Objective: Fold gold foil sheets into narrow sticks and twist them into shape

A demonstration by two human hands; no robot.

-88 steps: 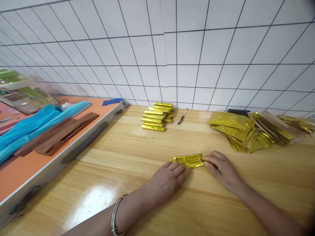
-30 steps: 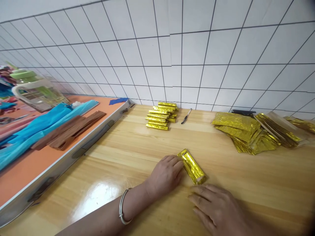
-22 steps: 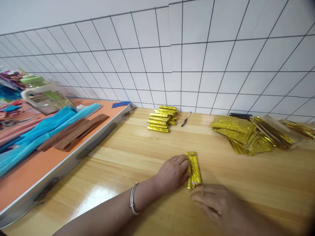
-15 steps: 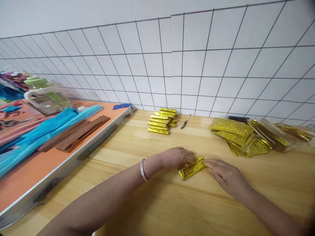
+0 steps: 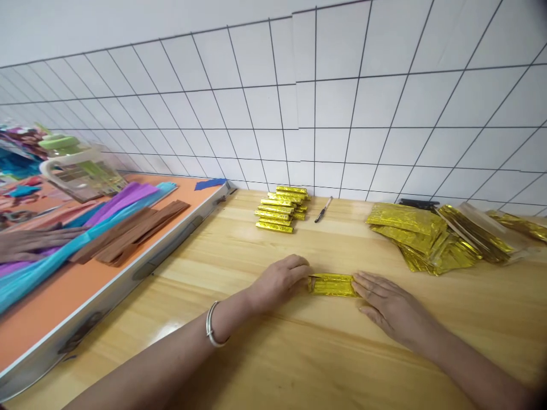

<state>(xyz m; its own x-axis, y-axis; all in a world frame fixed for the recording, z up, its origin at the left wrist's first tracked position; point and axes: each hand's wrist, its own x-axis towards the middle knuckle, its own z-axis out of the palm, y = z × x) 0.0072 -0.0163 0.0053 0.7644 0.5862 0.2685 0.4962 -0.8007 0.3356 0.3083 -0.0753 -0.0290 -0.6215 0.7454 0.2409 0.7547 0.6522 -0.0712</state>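
Note:
A shiny gold foil strip (image 5: 332, 286) lies on the wooden table between my hands, a fold running along its length. My left hand (image 5: 284, 282) has its fingers curled over the strip's left end, with the fingertips partly hidden. At the right end, my right hand (image 5: 387, 304) grips the foil with its fingers close together and the thumb lower down. Beyond them sits a stack of narrow folded gold bars (image 5: 277, 210), a pen (image 5: 323, 210) beside it. Flat gold foil sheets (image 5: 410, 228) are piled at the right.
On the left, a raised orange board (image 5: 141, 273) carries brown strips (image 5: 132, 233), blue strips (image 5: 64, 256) and a purple strip (image 5: 123, 199). Another person's hand (image 5: 38, 242) rests there. Behind it stands a green-lidded bottle (image 5: 81, 165). A tiled wall (image 5: 256, 108) closes off the back.
The foil strip has turned from slanted to nearly level. My left hand has moved left to its end; the right stays at the other. Another person's hand and a purple strip have appeared at left.

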